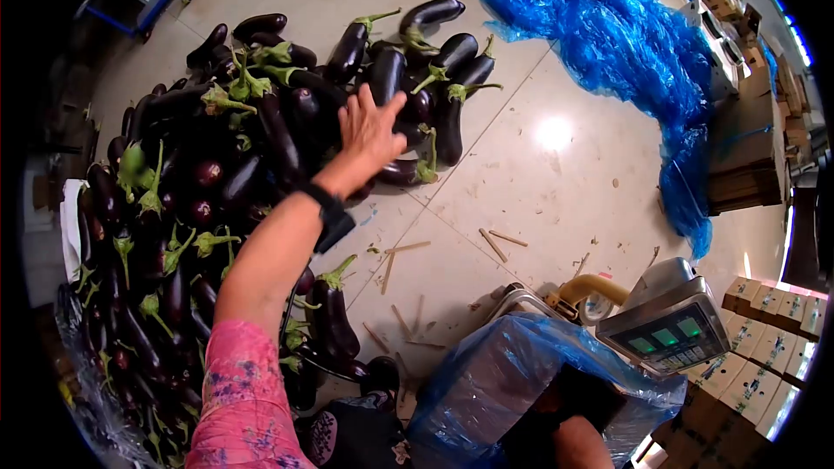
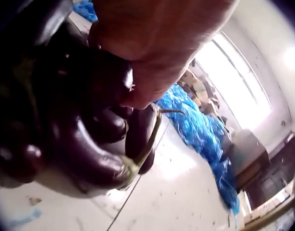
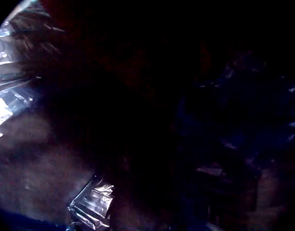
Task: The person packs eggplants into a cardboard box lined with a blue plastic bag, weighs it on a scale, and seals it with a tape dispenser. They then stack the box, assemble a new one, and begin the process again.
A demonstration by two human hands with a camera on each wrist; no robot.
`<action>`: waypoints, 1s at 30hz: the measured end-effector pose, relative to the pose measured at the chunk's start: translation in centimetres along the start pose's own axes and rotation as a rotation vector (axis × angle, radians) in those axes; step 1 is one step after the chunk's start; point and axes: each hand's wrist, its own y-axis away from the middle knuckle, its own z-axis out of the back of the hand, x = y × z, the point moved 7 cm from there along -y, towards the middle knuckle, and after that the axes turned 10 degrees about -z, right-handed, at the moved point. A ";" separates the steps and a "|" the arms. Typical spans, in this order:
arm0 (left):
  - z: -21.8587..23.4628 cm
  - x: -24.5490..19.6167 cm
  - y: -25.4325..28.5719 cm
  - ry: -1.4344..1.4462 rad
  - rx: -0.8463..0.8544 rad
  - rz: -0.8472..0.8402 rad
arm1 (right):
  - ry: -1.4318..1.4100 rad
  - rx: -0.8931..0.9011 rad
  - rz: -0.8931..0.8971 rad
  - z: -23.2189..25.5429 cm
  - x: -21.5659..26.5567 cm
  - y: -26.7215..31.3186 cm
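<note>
My left hand [image 1: 369,132] lies with fingers spread over the right part of a big heap of dark purple eggplants [image 1: 280,135], its fingertips at a thick eggplant [image 1: 387,72]. In the left wrist view the hand [image 2: 150,45] is against dark eggplants, and a curved eggplant [image 2: 87,156] with a green stem lies below it. My right forearm [image 1: 580,441] reaches into a box lined with a blue plastic bag [image 1: 486,373]; the bag hides the right hand. Only dark space and shiny plastic [image 3: 92,204] show in the right wrist view.
A scale with a lit display [image 1: 665,339] stands beyond the lined box. Blue plastic sheeting [image 1: 599,43] lies across the tiled floor [image 1: 521,182], with thin sticks scattered nearer. Stacked cartons [image 1: 751,347] stand at the right, and more eggplants [image 1: 333,321] lie near the feet.
</note>
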 end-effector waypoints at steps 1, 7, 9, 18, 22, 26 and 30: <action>0.3 -0.6 1.7 0.019 -0.014 -0.041 | 0.000 -0.001 0.001 0.2 0.1 -0.3; 1.2 -2.6 11.7 0.180 0.163 -0.169 | -0.014 0.006 -0.005 0.5 0.2 -0.3; 1.9 -4.0 14.1 0.182 0.539 -0.189 | -0.025 0.009 -0.012 0.6 0.1 -0.2; 1.7 -2.1 -11.1 0.435 -0.164 -0.160 | -0.042 0.020 -0.042 0.2 -0.1 0.1; -4.7 -0.8 -16.2 0.337 -0.138 0.136 | -0.052 0.039 -0.065 -0.4 -0.3 0.7; -8.2 -3.2 -14.5 0.426 -0.202 0.209 | -0.067 0.059 -0.080 -0.6 -0.7 0.7; -8.8 -2.0 -13.6 0.427 -0.217 0.014 | -0.060 0.054 -0.080 -0.6 -0.7 0.2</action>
